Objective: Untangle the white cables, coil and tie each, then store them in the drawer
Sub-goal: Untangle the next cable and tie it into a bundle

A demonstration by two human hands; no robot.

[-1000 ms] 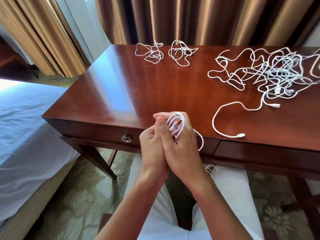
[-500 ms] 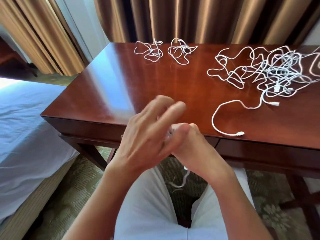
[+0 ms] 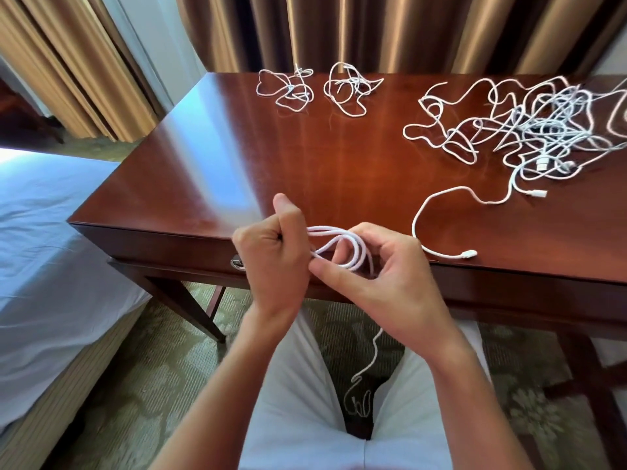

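The left hand [image 3: 271, 262] is gripping one end of a white cable coil [image 3: 342, 247] in a closed fist, thumb sticking up, while the right hand [image 3: 383, 283] is pinching the other side of the loops with curled fingers, both working just over the desk's [image 3: 210, 164] front edge. A loose tail [image 3: 371, 361] of that same cable is dangling down between the knees, so this coil is looking unfinished, with winding and tying yet to come.

Moving outward: near the front edge on the right, a single loose cable [image 3: 437, 205] is trailing from the big tangle [image 3: 536, 130], which is sprawling across the far right corner and looking like the bulk of the remaining work. Along the far edge, two small bundles [image 3: 286, 89] and [image 3: 347, 86] are lying side by side, just apart, seemingly already coiled, though loosely. The drawer [image 3: 169, 245] below the front edge, its metal pull [image 3: 237, 263] peeking beside the left hand, is sitting closed. Judging by this, the job is only early on.
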